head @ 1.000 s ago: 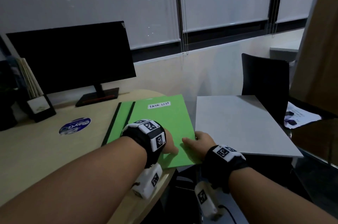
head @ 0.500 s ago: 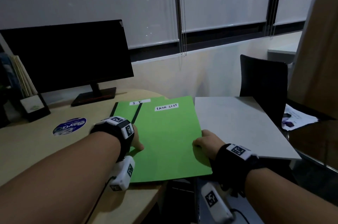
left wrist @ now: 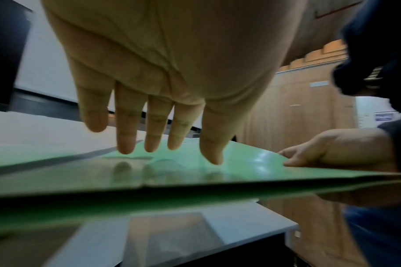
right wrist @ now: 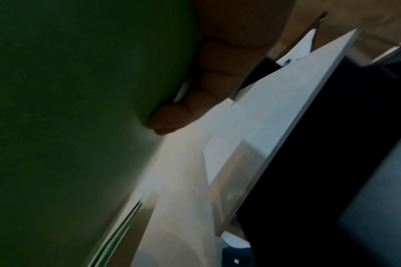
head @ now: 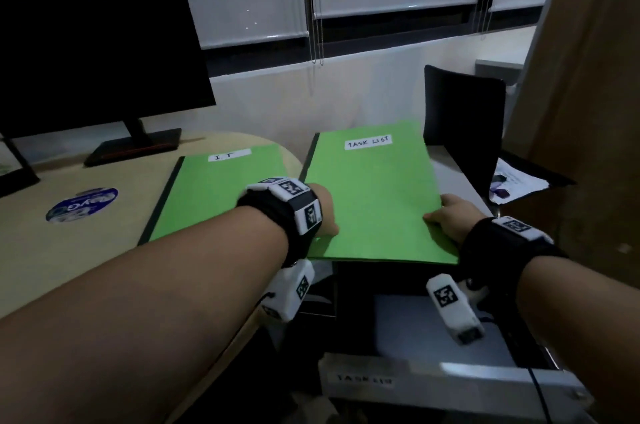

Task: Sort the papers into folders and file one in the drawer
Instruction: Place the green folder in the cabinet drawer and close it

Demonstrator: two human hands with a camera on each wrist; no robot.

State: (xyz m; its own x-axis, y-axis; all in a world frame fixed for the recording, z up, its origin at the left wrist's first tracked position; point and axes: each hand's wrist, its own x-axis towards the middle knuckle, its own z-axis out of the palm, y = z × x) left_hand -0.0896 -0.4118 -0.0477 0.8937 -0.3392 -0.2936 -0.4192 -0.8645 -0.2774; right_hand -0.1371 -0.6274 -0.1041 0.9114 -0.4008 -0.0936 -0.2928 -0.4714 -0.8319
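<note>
Head | TASK LIST folder (head: 374,195) flat, lengthwise away | right hand (head: 450,217) grips

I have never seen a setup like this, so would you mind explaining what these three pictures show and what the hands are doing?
No machine here: a person wears a head camera and one on each wrist. The head view looks down at a desk. A green folder labelled IT lies on it, near a monitor. The right hand grips the right edge of a second green folder labelled TASK LIST, carried over a white cabinet top. The left hand has straight fingers over that folder's left side; whether they touch it I cannot tell. Below, a drawer with a matching label stands open. The right wrist view, blurred, shows that folder's underside.
</note>
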